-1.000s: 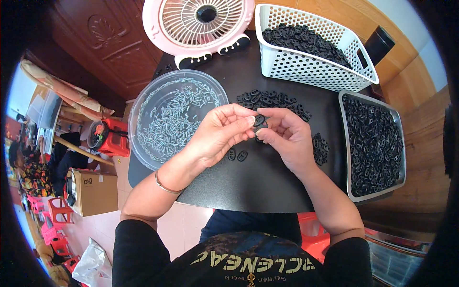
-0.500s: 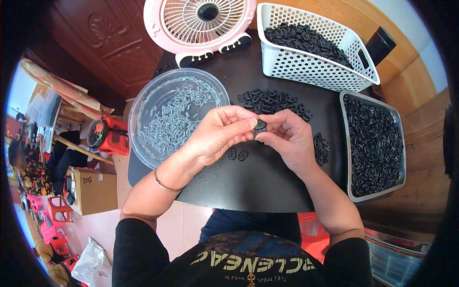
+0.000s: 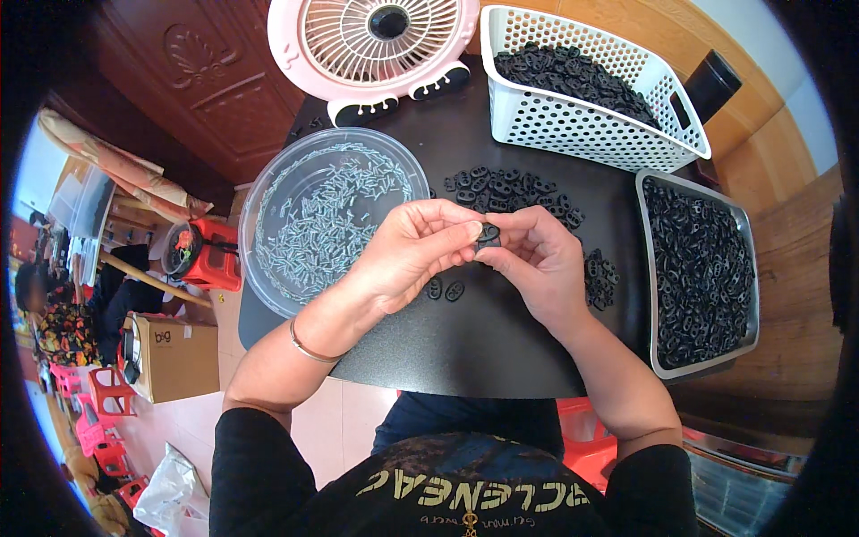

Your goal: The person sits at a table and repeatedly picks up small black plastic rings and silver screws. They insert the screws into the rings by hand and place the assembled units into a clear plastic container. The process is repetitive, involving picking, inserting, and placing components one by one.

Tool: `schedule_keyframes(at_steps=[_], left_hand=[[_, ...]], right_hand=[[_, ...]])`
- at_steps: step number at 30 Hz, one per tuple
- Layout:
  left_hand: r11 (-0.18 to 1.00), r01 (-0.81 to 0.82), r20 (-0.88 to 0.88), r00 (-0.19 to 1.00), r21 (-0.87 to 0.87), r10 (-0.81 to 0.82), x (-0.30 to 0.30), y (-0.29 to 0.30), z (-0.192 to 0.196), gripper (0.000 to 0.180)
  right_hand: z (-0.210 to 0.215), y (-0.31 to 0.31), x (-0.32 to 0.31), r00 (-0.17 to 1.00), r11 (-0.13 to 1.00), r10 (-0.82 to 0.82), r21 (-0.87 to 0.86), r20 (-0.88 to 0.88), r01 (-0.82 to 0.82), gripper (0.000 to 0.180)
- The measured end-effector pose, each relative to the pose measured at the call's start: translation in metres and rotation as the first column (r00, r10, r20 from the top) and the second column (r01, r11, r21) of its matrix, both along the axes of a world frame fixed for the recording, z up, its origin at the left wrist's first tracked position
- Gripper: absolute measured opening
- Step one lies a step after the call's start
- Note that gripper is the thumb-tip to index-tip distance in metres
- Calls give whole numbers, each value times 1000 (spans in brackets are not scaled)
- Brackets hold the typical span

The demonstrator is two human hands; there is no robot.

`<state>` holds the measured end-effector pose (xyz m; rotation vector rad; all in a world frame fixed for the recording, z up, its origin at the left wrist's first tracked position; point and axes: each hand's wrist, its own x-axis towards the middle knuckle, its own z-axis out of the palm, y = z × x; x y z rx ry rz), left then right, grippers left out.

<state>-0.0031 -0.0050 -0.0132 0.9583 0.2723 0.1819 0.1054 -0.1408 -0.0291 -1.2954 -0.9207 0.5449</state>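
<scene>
My left hand (image 3: 416, 251) and my right hand (image 3: 537, 264) meet over the middle of the dark table. Between their thumbs and fingertips they pinch a small black oval plastic piece (image 3: 488, 234) with holes, which looks like a cord lock; the fingers partly cover it. Just beyond my hands lies a loose pile of similar black pieces (image 3: 506, 190). Two black oval rings (image 3: 455, 291) rest on the table below my left fingers. A smaller cluster of black pieces (image 3: 600, 277) lies beside my right hand.
Left of my hands stands a round clear tub (image 3: 255, 192) of small metal springs (image 3: 313, 237). A pink fan (image 3: 286, 40) and a white perforated basket (image 3: 582, 134) of black pieces are at the back. On the right is a metal tray (image 3: 658, 345) full of black oval pieces.
</scene>
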Motion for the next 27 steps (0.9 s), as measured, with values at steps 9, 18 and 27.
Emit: schedule_keyframes(at_steps=[9,18,27], left_hand=[[1000,1,35,999,25,-2,-1,-1,0,5],[1000,-1,8,1000,3,1,0,-1,-1,15],[1000,-1,10,1000,-12,1,1,-3,1,20]], right_hand=[[4,0,2,998,1000,4,2,55,-4,30],[7,-1,2,987,998,-31,-53,155,40,29],[5,-1,7,965,999,-25,-29,262,34,29]])
